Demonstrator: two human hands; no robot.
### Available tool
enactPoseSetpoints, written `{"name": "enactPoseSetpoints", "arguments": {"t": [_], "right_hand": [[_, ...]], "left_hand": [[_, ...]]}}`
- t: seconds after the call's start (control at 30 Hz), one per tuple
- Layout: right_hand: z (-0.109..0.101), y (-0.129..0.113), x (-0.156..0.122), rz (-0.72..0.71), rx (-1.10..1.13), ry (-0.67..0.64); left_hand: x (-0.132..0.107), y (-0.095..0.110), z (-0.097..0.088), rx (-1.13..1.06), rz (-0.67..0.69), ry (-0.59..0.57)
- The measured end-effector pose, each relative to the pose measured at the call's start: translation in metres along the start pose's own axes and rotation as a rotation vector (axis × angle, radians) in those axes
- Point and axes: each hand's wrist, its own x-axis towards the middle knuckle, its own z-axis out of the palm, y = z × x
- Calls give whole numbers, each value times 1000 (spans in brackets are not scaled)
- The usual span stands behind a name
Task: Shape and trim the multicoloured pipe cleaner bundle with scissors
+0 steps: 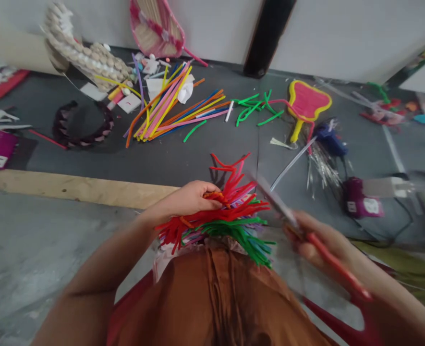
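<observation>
My left hand (188, 198) is closed over a thick bunch of pipe cleaners (219, 218), red, green and mixed colours, resting on my lap over brown cloth (212, 298). My right hand (318, 242) is blurred by motion to the right of the bunch. It grips a pair of red-handled scissors (287, 216), whose blades point up and left toward the pipe cleaners.
More pipe cleaners (176, 108) lie fanned on the grey mat, with green pieces (255, 108) beside them. A pink and yellow paddle shape (306, 103), a blue glue gun (329, 139), a dark ring (82, 125), a shell-covered form (86, 53) and a wooden plank (78, 187) are around.
</observation>
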Motion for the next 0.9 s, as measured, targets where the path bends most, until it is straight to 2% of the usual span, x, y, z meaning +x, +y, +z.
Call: {"name": "enactPoseSetpoints", "arguments": {"t": [0.1, 0.23, 0.4, 0.5, 0.7, 0.9], "right_hand": [[2, -10, -4, 52, -217, -145], [8, -5, -4, 150, -343, -140], [17, 7, -2, 147, -470, -96], [22, 9, 4, 118, -489, -102], [22, 8, 15, 64, -464, -101], [15, -2, 17, 77, -388, -240]], "left_hand": [[0, -4, 0, -113, -8, -6], [-2, -9, -1, -119, 12, -12], [-6, -8, -3, -68, 13, -36], [-8, -5, -5, -24, 32, -64], [-11, -2, 0, 4, 5, -19], [-13, -5, 5, -57, 25, -31]]}}
